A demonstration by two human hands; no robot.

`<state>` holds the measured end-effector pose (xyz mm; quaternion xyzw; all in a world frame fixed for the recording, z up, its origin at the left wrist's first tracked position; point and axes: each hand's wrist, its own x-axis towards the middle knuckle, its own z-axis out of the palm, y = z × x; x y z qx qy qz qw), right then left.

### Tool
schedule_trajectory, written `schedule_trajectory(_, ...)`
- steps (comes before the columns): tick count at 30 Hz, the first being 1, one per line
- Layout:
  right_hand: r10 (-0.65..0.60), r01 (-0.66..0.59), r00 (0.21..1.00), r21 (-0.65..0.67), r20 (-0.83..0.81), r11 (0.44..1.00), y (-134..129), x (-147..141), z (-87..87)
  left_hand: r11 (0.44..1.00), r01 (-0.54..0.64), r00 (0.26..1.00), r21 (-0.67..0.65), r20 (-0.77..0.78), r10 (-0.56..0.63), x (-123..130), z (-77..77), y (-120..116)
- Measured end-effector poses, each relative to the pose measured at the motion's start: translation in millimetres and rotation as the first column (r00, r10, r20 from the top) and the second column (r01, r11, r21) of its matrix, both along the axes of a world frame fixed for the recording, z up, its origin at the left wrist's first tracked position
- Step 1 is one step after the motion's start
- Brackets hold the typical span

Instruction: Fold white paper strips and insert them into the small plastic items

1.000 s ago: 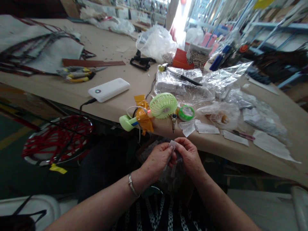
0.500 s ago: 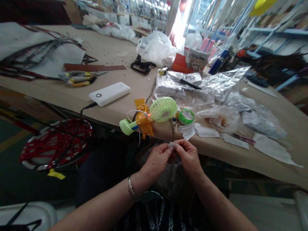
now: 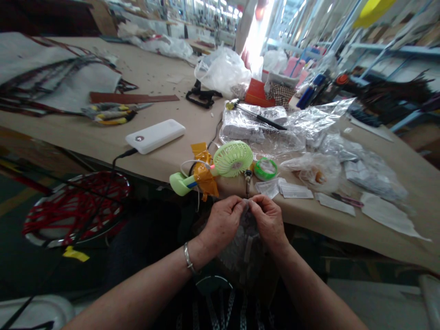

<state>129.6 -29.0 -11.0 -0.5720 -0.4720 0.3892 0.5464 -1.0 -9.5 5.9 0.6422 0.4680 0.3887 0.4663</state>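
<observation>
My left hand (image 3: 222, 220) and my right hand (image 3: 268, 220) meet just in front of the table edge, both closed in a pinch. Between their fingertips is a small whitish piece (image 3: 246, 201), thin like paper or fabric; the fingers hide most of it. Directly above the fingertips, the metal tip of what looks like a soldering iron (image 3: 248, 183) points over the edge toward me. A light green handheld fan (image 3: 233, 158), fixed with orange tape (image 3: 205, 178), lies left of the iron. Right of it sits a green round container (image 3: 266, 168).
White label sheets (image 3: 295, 189) and a paper strip (image 3: 335, 204) lie along the right edge. Behind are clear plastic bags (image 3: 261, 137) and a screwdriver-like tool (image 3: 256, 114). A white power bank (image 3: 156, 136) with a cable, and pliers (image 3: 113, 113), lie to the left.
Both hands have moved slightly up and toward the iron's tip, still pinching the small whitish piece. Less of the piece shows now. The view has shifted a little.
</observation>
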Motion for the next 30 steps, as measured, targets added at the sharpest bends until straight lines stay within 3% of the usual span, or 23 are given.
schedule_trajectory(30,-0.02,0.009,0.993,0.101,0.113,0.995,8,0,-2.0,0.999,-0.029,0.999,0.026,-0.014,0.029,7,-8.4,13)
